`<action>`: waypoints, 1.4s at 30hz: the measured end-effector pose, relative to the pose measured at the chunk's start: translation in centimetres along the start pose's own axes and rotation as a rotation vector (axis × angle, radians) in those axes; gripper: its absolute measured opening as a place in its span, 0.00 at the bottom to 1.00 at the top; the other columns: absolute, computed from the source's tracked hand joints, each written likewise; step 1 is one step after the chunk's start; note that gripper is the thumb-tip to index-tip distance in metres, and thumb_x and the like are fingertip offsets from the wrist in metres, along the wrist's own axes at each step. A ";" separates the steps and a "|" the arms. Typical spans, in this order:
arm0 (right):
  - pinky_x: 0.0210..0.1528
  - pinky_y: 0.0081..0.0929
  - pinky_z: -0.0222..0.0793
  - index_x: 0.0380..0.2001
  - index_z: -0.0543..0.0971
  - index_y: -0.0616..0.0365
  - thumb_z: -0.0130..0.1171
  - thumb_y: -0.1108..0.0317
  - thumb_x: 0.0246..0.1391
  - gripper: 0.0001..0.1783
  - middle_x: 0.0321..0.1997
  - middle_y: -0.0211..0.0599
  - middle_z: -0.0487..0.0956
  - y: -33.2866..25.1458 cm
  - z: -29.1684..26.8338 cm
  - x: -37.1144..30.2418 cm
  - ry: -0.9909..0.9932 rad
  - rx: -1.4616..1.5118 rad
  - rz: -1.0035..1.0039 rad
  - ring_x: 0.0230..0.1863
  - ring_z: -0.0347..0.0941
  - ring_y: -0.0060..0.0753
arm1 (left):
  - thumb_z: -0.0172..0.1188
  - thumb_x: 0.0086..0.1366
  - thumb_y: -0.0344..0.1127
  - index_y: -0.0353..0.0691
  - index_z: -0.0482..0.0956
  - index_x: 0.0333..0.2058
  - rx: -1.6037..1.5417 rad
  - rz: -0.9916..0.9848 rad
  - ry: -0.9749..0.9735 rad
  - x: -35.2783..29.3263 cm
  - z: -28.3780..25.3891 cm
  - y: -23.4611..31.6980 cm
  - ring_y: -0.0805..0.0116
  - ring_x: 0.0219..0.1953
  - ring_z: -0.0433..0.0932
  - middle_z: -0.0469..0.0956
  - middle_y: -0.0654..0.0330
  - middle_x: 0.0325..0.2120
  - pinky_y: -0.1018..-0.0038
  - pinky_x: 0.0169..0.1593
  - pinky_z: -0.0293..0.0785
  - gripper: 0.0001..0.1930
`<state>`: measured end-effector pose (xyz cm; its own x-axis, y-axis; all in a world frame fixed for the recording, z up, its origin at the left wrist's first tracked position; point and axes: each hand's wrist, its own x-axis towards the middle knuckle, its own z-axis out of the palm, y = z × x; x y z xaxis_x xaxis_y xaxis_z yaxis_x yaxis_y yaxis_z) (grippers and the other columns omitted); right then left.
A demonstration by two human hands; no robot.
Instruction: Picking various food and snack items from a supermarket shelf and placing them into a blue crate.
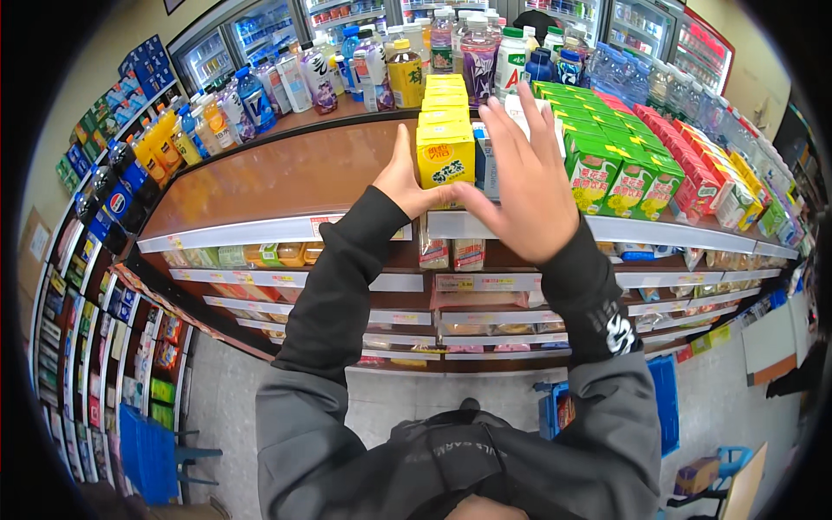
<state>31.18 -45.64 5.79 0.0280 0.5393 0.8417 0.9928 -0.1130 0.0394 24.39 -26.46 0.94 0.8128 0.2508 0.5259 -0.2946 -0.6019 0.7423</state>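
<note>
A row of yellow drink cartons [445, 156] runs front to back on the brown top shelf [286, 169]. My left hand [404, 178] lies against the left side of the front carton, fingers stretched upward and thumb across its lower front. On the row's right, my right hand [529, 191] is raised and open with fingers spread; its thumb reaches toward the front carton's lower corner. Whether that thumb touches the carton I cannot tell. Behind the right hand, a white-and-blue carton [485, 160] is partly hidden. Green drink cartons [594, 178] stand in rows just right of it.
Bottles [406, 74] line the shelf's back edge. Red cartons [696, 186] stand further right. A white price rail [260, 235] edges the shelf, with packaged goods on tiers below. Blue crates [666, 403] sit on the floor at right, and a blue stool [152, 451] at left.
</note>
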 end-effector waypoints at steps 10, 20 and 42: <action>0.63 0.56 0.29 0.53 0.61 0.65 0.48 0.30 0.40 0.50 0.54 0.48 0.66 4.8 4.0 3.3 -0.384 -0.293 -0.082 0.63 0.49 0.53 | 0.69 0.45 0.41 0.32 0.44 0.55 -0.085 0.166 -0.203 2.1 -0.3 -1.8 0.64 0.50 0.67 0.65 0.51 0.48 0.74 0.52 0.64 0.48; 0.61 0.61 0.23 0.56 0.62 0.52 0.51 0.35 0.42 0.43 0.56 0.41 0.66 4.1 3.7 4.0 -0.268 -0.417 -0.168 0.64 0.50 0.40 | 0.68 0.45 0.35 0.35 0.39 0.59 0.023 0.124 -0.177 1.7 -0.2 -1.4 0.65 0.53 0.65 0.63 0.52 0.51 0.72 0.54 0.63 0.50; 0.61 0.60 0.23 0.45 0.70 0.55 0.56 0.44 0.42 0.31 0.44 0.33 0.72 2.1 2.6 3.7 -0.319 -0.280 -0.107 0.51 0.65 0.32 | 0.63 0.42 0.25 0.48 0.68 0.48 0.580 0.674 -0.182 4.9 -6.1 -0.2 0.58 0.45 0.67 0.67 0.60 0.45 0.68 0.50 0.65 0.31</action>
<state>33.63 -41.73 7.61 0.0051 0.7860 0.6183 0.9234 -0.2410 0.2988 25.33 -20.55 5.90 0.6414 -0.3867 0.6626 -0.4773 -0.8773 -0.0500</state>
